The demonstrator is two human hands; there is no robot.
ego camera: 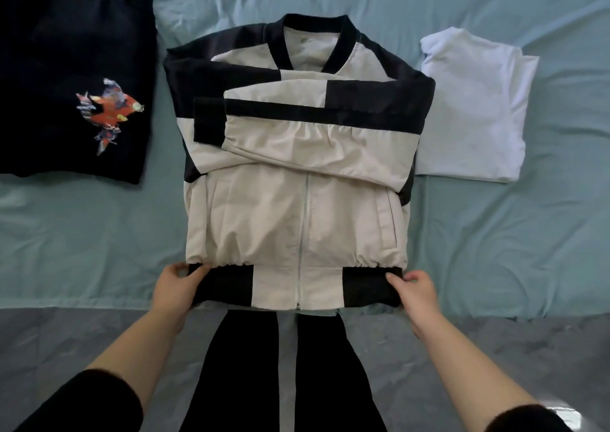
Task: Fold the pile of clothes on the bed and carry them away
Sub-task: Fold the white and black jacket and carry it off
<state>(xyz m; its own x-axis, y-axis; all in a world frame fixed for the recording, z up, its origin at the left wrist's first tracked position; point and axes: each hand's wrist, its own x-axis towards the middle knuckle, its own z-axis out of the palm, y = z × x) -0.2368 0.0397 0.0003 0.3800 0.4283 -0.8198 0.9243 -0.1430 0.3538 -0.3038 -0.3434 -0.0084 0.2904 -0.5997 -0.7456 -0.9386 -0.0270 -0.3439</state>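
A cream and black zip jacket [297, 207] lies face up in the middle of the bed, both sleeves folded across its chest. My left hand [176, 286] grips the black hem band at the jacket's near left corner. At the near right corner, my right hand [416, 288] grips the same band. A folded dark navy top with a red print [72, 81] lies at the far left. To the right of the jacket sits a folded white shirt [475, 108].
The bed is covered by a pale teal sheet [99, 240], and its near edge runs just under the jacket's hem. Below it is grey floor [66, 339]. My black trouser legs [244, 375] stand against the bed edge.
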